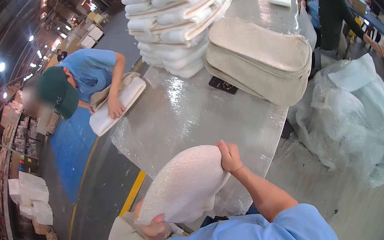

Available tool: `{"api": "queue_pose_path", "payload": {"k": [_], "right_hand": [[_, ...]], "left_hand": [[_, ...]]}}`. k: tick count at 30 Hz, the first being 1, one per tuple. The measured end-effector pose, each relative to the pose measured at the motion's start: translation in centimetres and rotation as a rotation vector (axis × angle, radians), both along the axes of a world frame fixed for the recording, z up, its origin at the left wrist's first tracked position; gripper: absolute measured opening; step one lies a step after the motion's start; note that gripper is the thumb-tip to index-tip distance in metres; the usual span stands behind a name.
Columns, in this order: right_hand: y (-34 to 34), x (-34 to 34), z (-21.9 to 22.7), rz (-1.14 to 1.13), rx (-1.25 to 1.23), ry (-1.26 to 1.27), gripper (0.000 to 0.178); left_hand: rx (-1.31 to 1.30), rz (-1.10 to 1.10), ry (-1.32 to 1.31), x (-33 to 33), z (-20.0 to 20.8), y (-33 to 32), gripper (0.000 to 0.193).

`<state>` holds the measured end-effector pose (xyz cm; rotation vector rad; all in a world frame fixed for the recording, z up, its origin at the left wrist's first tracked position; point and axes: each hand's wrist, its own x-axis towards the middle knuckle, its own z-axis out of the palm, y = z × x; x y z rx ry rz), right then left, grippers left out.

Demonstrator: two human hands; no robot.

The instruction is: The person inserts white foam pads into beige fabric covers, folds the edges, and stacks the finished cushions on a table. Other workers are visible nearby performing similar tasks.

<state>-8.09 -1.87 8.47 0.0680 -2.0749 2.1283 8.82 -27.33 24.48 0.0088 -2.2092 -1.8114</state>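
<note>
At lower centre of frame, pad (188, 183) tilted by counter (221, 119) edge, right grip (230, 158) clamped on upper end, left grip (155, 228) on lower. Step seemed two-handed positioning; next move likely called for even hold.

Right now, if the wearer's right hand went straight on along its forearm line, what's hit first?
Probably the folded white pad under the co-worker's hand, once the right hand, gripping the cream pad, crosses the plastic-covered table. Depth is unclear; it could pass above.
</note>
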Motion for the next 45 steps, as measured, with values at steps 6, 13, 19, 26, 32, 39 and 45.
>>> {"api": "queue_pose_path", "payload": {"k": [6,13,19,26,32,39,45], "right_hand": [[1.4,1.0,-7.7,-0.008,0.155,-0.244,0.062],[2.2,-2.7,0.6,0.294,0.032,-0.312,0.057],[-1.0,0.2,14.9,0.442,0.113,0.509,0.039],[-3.1,1.1,3.2,0.271,0.288,0.2,0.04],[-0.7,2.3,-4.9,0.133,0.116,-0.351,0.056],[0.1,3.3,-7.3,0.164,0.152,-0.53,0.06],[10.1,0.1,1.1,0.606,-0.315,-0.696,0.054]], "left_hand": [[-0.335,0.16,0.059,1.0,-1.0,-3.5,0.106],[-0.138,0.368,0.088,0.7,-2.8,-2.6,0.117],[-0.241,0.532,0.046,3.2,-6.5,-9.4,0.132],[-0.262,0.514,0.067,7.7,-4.9,-7.3,0.133],[0.144,0.343,-0.035,4.9,-1.1,-1.0,0.116],[0.522,0.528,-0.274,5.6,-5.4,-4.2,0.088],[0.707,0.384,-0.735,9.6,-10.4,-3.6,0.072]]}}
